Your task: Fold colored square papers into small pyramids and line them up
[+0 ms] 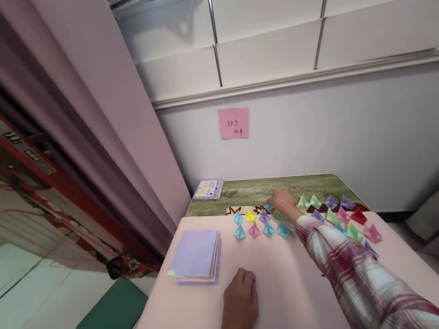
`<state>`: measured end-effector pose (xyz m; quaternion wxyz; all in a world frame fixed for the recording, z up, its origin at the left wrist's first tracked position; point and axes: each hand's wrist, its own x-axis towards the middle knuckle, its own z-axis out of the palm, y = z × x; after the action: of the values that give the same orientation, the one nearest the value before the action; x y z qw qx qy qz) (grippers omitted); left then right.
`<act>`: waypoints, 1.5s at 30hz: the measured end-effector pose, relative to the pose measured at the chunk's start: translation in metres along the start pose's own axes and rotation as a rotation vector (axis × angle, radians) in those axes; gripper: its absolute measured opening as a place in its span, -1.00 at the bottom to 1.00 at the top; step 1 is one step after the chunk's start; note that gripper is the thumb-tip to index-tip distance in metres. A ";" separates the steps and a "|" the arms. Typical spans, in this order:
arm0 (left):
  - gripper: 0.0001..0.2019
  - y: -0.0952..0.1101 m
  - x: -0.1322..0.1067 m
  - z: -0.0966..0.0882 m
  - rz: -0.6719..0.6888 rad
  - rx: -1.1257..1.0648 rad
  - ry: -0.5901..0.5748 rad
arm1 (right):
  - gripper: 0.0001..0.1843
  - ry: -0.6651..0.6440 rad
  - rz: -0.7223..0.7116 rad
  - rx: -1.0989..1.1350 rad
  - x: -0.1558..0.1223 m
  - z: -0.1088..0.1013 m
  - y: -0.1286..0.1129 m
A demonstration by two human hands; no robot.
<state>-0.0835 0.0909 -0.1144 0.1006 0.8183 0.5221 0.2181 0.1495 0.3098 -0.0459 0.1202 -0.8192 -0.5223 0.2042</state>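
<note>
My right hand (pixel 284 200), in a plaid sleeve, reaches to the far side of the pink table top (pixel 287 296). Its fingers are closed on a small blue folded paper boat (pixel 268 206), partly hidden by them. My left hand (pixel 239 295) lies on the near part of the table with its fingers curled together and nothing visible in them. Around my right hand stand rows of small paper boats, among them a yellow one (pixel 250 215), a pink one (pixel 254 230) and a red one (pixel 358 216). My forearm hides part of the rows.
A stack of coloured paper squares (pixel 195 255), lilac on top, lies at the table's left. At the back left corner is a small printed card or packet (pixel 208 189). A pink note (pixel 234 123) is stuck on the wall. A green board (pixel 113 322) lies below, left of the table.
</note>
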 end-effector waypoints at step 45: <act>-0.47 -0.077 -0.010 -0.089 -0.227 0.145 0.078 | -0.60 0.045 -0.196 0.185 -0.285 0.040 0.205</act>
<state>-0.1903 0.1094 -0.0685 0.0446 0.7501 0.6292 0.1987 0.1908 -0.0362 -0.1060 0.2262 -0.7540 -0.5761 0.2200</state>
